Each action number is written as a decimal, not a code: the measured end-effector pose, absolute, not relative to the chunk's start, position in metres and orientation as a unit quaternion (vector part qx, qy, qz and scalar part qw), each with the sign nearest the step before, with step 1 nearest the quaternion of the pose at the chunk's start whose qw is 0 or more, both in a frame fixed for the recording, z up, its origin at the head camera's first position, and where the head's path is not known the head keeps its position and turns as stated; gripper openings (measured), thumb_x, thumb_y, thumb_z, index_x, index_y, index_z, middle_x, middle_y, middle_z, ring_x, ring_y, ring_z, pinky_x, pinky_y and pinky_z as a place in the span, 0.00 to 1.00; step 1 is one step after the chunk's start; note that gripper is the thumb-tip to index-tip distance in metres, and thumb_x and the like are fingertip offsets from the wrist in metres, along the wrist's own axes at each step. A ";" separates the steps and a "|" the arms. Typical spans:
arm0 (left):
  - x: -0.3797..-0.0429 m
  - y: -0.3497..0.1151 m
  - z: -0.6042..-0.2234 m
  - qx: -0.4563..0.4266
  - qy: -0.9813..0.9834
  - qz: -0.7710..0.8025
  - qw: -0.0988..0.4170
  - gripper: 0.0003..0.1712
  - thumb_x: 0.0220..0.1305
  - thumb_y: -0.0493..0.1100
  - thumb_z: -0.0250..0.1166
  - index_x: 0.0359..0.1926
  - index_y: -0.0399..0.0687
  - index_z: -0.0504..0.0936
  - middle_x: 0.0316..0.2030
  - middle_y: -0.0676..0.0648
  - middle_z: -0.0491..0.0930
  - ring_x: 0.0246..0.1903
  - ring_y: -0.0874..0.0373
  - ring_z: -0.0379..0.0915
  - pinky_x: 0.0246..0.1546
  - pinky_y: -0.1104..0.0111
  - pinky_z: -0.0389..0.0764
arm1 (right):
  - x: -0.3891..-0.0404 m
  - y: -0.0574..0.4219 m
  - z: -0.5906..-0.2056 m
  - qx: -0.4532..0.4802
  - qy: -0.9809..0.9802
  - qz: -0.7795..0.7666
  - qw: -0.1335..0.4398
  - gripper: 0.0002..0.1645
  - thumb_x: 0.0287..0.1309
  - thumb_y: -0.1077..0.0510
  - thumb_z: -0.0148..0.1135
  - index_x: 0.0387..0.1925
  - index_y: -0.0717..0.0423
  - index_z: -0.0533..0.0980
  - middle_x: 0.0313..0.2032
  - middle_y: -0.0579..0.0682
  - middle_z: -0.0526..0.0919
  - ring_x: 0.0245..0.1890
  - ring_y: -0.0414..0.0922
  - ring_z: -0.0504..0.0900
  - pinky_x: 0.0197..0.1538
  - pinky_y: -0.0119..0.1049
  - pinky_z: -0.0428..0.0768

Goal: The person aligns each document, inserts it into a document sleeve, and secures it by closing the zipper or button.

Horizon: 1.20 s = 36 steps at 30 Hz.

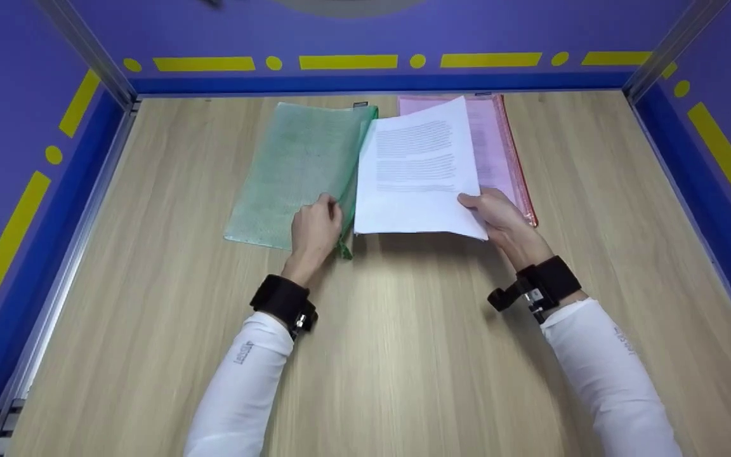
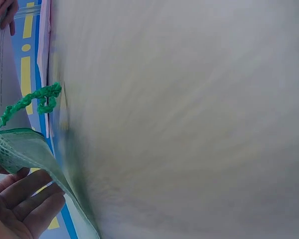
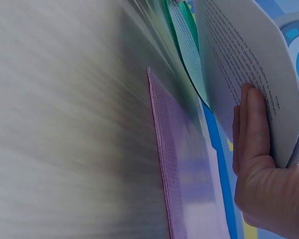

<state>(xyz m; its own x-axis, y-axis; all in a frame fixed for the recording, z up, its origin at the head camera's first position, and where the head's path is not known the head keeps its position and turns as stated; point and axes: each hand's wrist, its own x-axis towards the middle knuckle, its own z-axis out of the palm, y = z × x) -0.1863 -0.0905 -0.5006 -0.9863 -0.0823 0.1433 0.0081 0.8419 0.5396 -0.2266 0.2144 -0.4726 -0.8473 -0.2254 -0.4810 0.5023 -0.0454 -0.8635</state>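
A green mesh zipper pouch (image 1: 296, 165) lies on the table, left of centre. My left hand (image 1: 316, 230) pinches the lower part of its right edge and lifts it off the table; in the left wrist view a braided green zipper pull (image 2: 27, 102) sticks out beside the thumb. My right hand (image 1: 502, 219) holds printed sheets of paper (image 1: 416, 171), thumb on top and fingers beneath. The sheets' left edge lies against the pouch's raised right edge; how far any paper reaches inside cannot be told. Under the sheets, partly hidden, lies a pink mesh pouch (image 1: 495, 143) with a red zipper.
The wooden table (image 1: 403, 355) is bordered by blue-purple panels with yellow marks (image 1: 348, 62) at the back and both sides. Papers show through the pink pouch. Each wrist wears a black strap with a camera (image 1: 283, 301).
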 end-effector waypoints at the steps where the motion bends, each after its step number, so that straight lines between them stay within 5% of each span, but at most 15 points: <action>1: -0.186 -0.091 -0.501 0.019 -0.956 -0.281 0.080 0.15 0.73 0.43 0.55 0.47 0.39 0.83 0.35 0.40 0.88 0.30 0.48 0.86 0.35 0.57 0.85 | -0.227 0.213 -0.473 0.109 0.638 -0.719 0.252 0.30 0.74 0.62 0.42 0.72 0.70 0.54 0.39 0.44 0.84 0.40 0.38 0.84 0.43 0.30 0.83; 21: -0.184 -0.090 -0.500 0.040 -0.947 -0.312 0.062 0.15 0.73 0.44 0.54 0.43 0.38 0.83 0.32 0.43 0.87 0.27 0.53 0.80 0.36 0.59 0.83 | -0.227 0.192 -0.488 0.137 0.652 -0.709 0.230 0.30 0.74 0.62 0.42 0.73 0.65 0.56 0.49 0.48 0.78 0.44 0.38 0.82 0.47 0.30 0.82; 36: -0.185 -0.086 -0.499 0.014 -0.957 -0.276 0.092 0.15 0.72 0.43 0.55 0.41 0.37 0.84 0.33 0.40 0.88 0.29 0.48 0.85 0.35 0.57 0.85 | -0.222 0.178 -0.469 0.142 0.693 -0.680 0.191 0.28 0.71 0.62 0.42 0.70 0.65 0.61 0.50 0.52 0.79 0.42 0.40 0.82 0.43 0.31 0.83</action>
